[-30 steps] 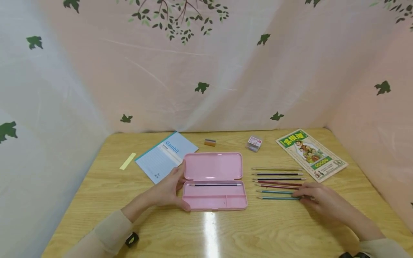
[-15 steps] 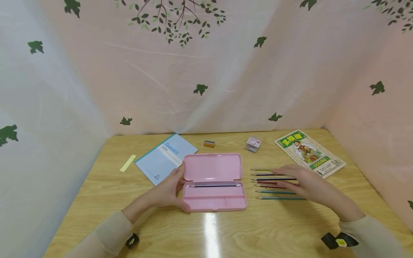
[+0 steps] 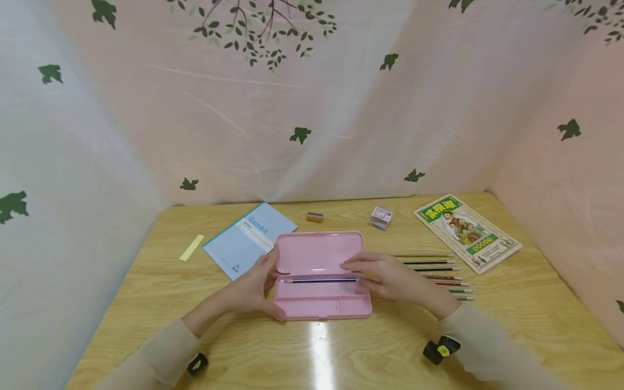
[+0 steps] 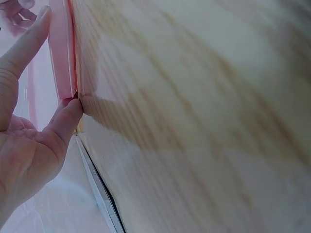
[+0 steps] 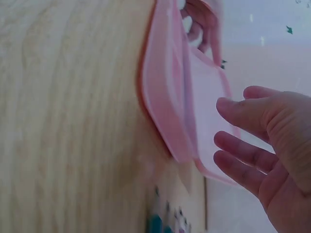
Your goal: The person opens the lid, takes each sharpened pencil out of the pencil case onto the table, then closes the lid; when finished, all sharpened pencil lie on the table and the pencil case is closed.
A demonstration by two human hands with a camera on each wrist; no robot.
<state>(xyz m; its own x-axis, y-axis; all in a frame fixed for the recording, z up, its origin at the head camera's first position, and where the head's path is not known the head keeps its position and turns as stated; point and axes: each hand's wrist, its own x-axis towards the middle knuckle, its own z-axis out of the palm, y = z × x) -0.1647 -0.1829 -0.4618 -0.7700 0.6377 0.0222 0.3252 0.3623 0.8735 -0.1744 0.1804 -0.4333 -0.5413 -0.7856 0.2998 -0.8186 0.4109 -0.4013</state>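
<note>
A pink pencil case [image 3: 307, 307] lies open on the table, its lid [image 3: 312, 252] folded back. In its long upper compartment rests one dark pencil [image 3: 312, 280]. My left hand [image 3: 251, 290] holds the case by its left side, thumb at the near corner and fingers by the hinge. Over the right end of the case hovers my right hand [image 3: 390, 276], hiding part of the rim; in the right wrist view its fingers [image 5: 243, 172] are spread and hold nothing. Several pencils [image 3: 434, 262] lie in a row to the right, their tips partly hidden behind that hand.
Behind the case are a blue notebook [image 3: 244, 238], a small orange-brown block [image 3: 314, 217] and a small clear box with a label [image 3: 381, 216]. A yellow strip [image 3: 192, 247] lies at left, an illustrated booklet [image 3: 465, 230] at right. Curtain cloth [image 3: 341, 108] surrounds the table.
My right hand has moved left from the pencils' eraser ends, across the row, to the right end of the pencil case. The left hand and the case have stayed in place.
</note>
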